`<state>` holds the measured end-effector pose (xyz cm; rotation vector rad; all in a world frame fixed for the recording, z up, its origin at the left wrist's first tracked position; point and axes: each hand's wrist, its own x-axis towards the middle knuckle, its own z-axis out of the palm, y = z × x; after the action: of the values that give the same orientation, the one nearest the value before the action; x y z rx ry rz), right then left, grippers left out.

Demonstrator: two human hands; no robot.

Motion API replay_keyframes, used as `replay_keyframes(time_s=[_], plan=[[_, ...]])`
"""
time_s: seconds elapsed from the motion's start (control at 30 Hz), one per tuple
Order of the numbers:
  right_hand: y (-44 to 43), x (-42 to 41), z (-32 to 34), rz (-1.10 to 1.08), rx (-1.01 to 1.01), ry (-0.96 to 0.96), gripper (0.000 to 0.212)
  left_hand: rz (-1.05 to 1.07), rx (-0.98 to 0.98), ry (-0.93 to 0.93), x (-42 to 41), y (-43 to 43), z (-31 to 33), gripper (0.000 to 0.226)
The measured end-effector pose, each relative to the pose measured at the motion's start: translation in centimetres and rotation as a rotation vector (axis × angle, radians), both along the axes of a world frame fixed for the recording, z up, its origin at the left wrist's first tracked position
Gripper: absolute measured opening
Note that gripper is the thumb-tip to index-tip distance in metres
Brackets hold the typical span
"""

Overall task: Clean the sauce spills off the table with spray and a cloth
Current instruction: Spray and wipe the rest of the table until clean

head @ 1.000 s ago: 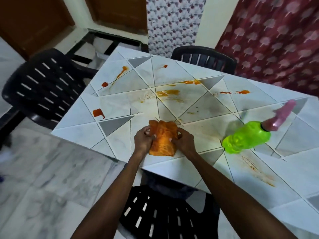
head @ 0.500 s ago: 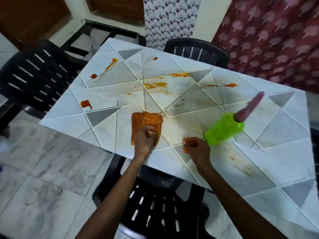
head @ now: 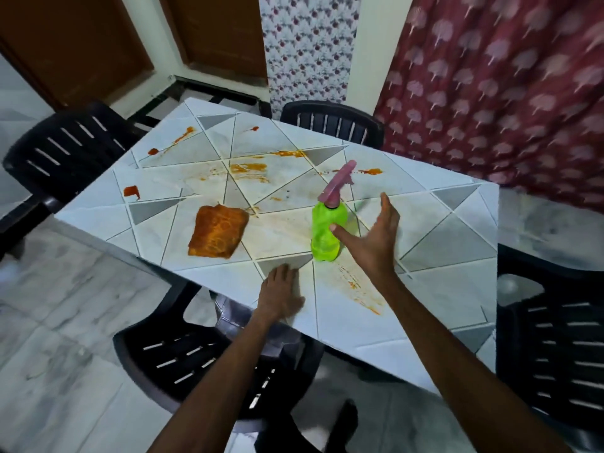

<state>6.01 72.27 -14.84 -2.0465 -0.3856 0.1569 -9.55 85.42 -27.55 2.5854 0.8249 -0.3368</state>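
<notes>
Table (head: 425,305): pale tiled top with grey triangle inlays, tilted across the head view, black chairs around it.
Sauce spills (head: 248,168): orange-red smears and blobs scattered over the far half of the top, one blob near the left edge, a thin streak on the near right.
Cloth (head: 217,236): orange, stained, folded into a rough rectangle, lying flat on the table left of centre, touched by neither hand.
Spray bottle (head: 327,232): green body, pink trigger head, upright on the table, right of the cloth.
Right hand (head: 369,238): spread open, thumb tip against the bottle's side, fingers past its far side, not closed around it; possibly just touching, blurred.
Left hand (head: 281,294): palm down, flat on the near edge of the table, fingers loosely together, holding nothing.
</notes>
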Motion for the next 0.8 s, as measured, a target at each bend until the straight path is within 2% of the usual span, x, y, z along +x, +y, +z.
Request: replay_keyframes(time_s=[0.1,0.2,0.33,0.47,0.53,0.6,0.67,0.77,0.8], plan=[[2.4,1.6,1.6,0.124,-0.019,-0.024,0.119,0.015,0.017,0.029,-0.4,-0.7,0.0,0.081],[4.4,1.8,1.8,0.173,-0.031,-0.058,0.114,0.038,0.021,0.036,-0.3,-1.4,0.6,0.077],[5.6,1.6,1.7,0.118,0.006,-0.099,0.086,0.064,0.027,0.026,0.0,-1.7,0.7,0.074],[5.4,2.4,1.5,0.111,-0.023,-0.098,0.071,0.055,0.001,0.068,0.7,-1.0,0.6,0.077],[4.9,3.2,1.4,0.078,-0.002,-0.068,0.061,0.077,-0.031,0.067,1.4,-0.4,0.9,0.069],[4.3,4.7,1.4,0.034,0.062,-0.12,0.054,0.099,-0.065,0.031,3.1,0.9,0.6,0.057],[3.3,6.4,1.6,-0.018,0.137,-0.186,0.05,0.098,-0.083,-0.025,5.2,2.4,-0.1,0.055],[1.5,9.9,2.0,-0.068,0.28,0.012,0.026,0.149,-0.148,-0.193,9.4,3.4,-0.2,0.051],[0.8,11.7,1.9,-0.099,0.307,0.078,0.025,0.129,-0.173,-0.234,11.5,3.3,0.3,0.053]])
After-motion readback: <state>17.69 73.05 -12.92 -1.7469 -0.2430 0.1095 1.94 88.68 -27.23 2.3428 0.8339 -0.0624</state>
